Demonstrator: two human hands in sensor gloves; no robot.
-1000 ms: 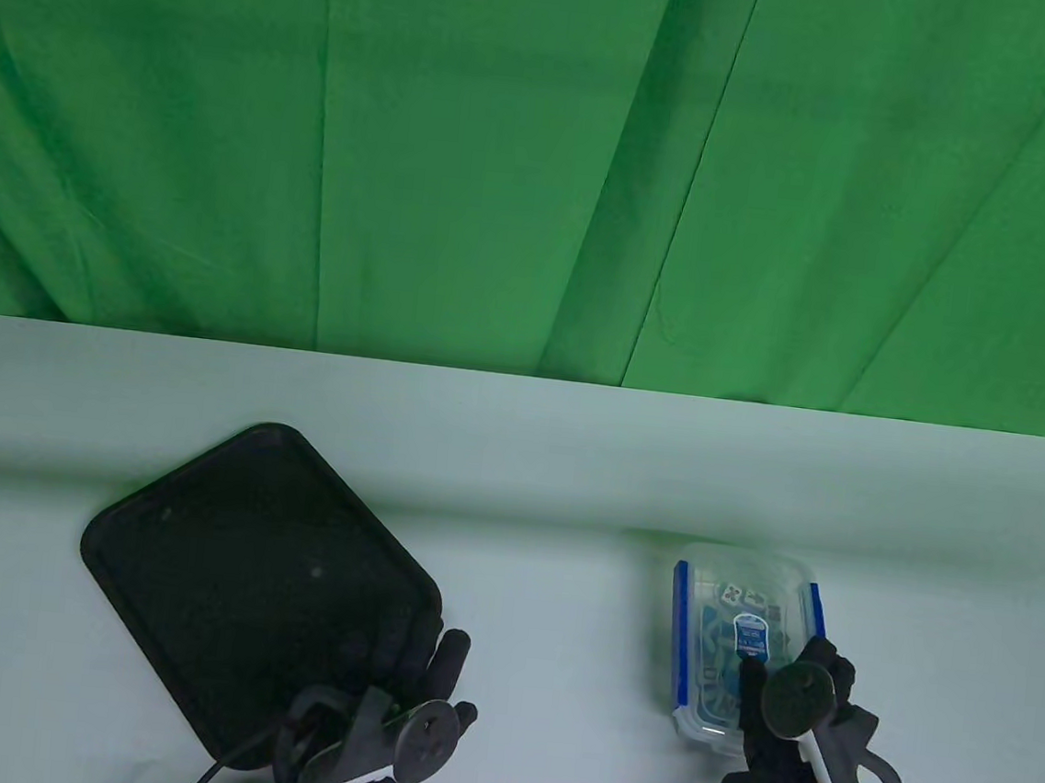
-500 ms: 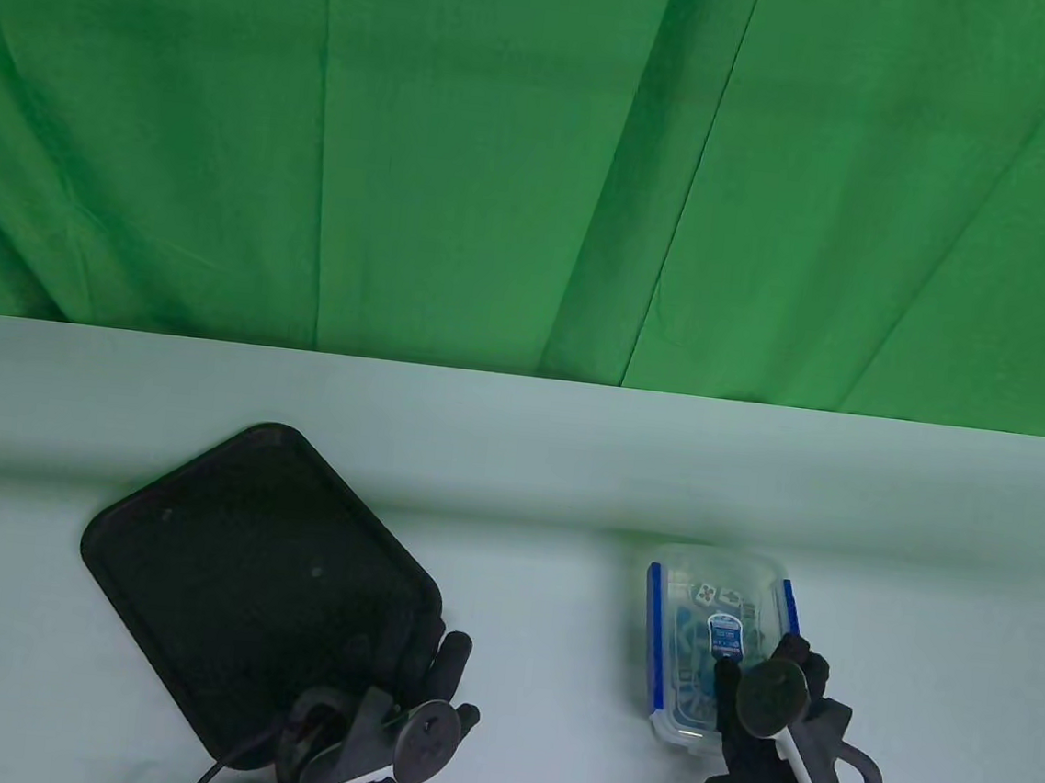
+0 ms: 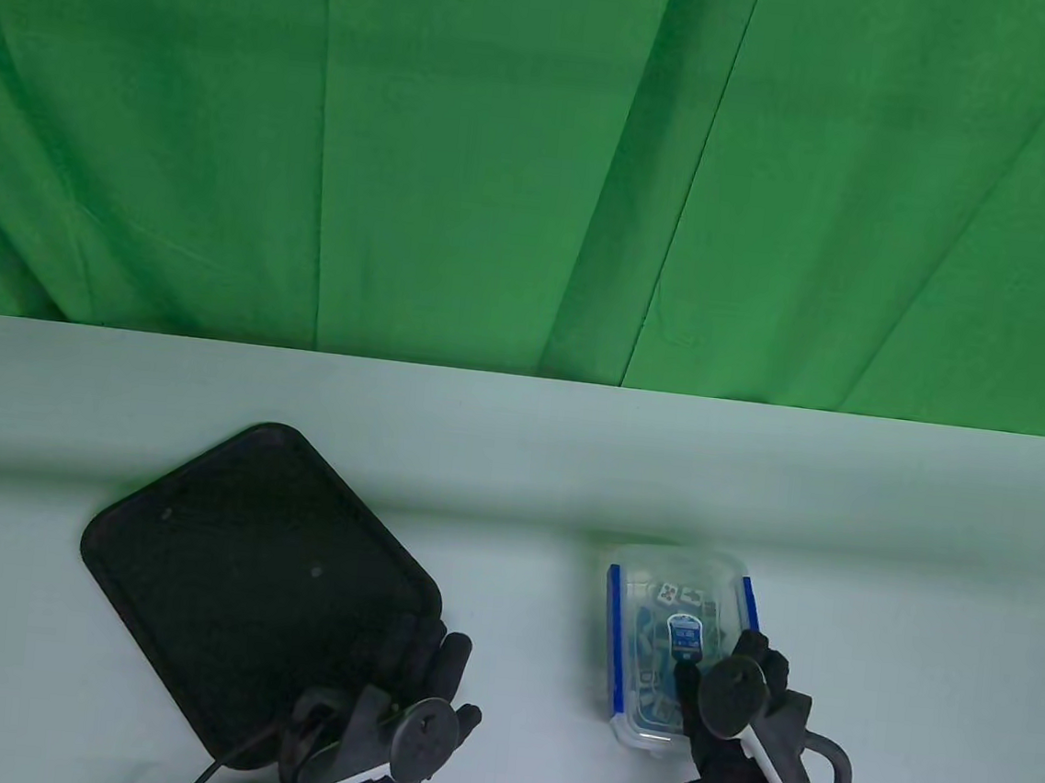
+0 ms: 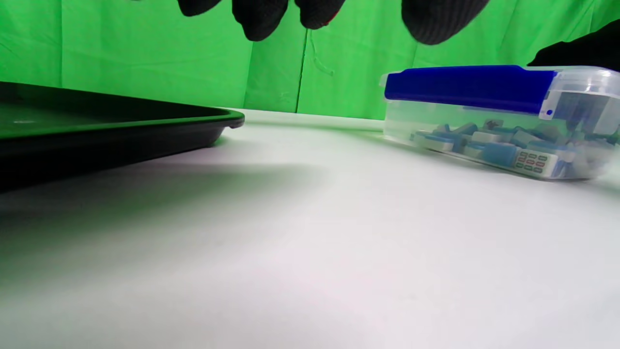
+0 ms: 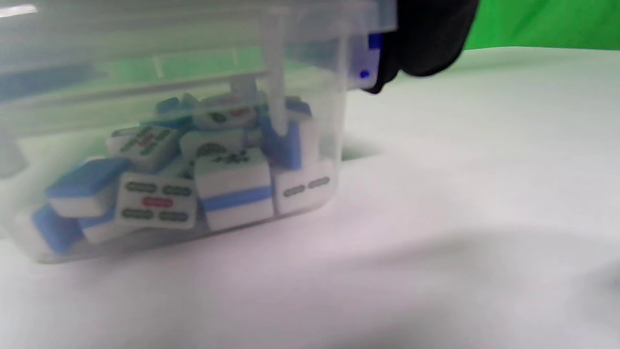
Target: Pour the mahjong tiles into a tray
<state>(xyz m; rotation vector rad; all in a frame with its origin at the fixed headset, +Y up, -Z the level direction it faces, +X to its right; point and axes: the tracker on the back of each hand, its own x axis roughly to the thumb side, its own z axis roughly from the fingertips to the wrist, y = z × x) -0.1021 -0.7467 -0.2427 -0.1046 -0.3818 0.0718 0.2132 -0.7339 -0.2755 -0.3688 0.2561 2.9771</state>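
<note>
A clear lidded box [image 3: 660,608] with blue side latches holds several blue-and-white mahjong tiles [image 5: 193,184]. It sits right of centre near the table's front. My right hand [image 3: 734,684] grips its near right end, with fingers on the lid. The box also shows in the left wrist view [image 4: 484,121]. A black tray [image 3: 239,558] lies empty at the left. My left hand [image 3: 422,668] rests with fingers stretched flat on the tray's near right corner and holds nothing. Its fingertips [image 4: 261,19] hang over bare table.
The white table [image 3: 517,446] runs wide behind both objects. A green cloth backdrop [image 3: 545,154] hangs behind the far edge. A stretch of bare table [image 4: 310,194] lies between the tray and the box.
My right hand has moved the box to the left, toward the tray, and slightly nearer. My left hand and the tray have not moved.
</note>
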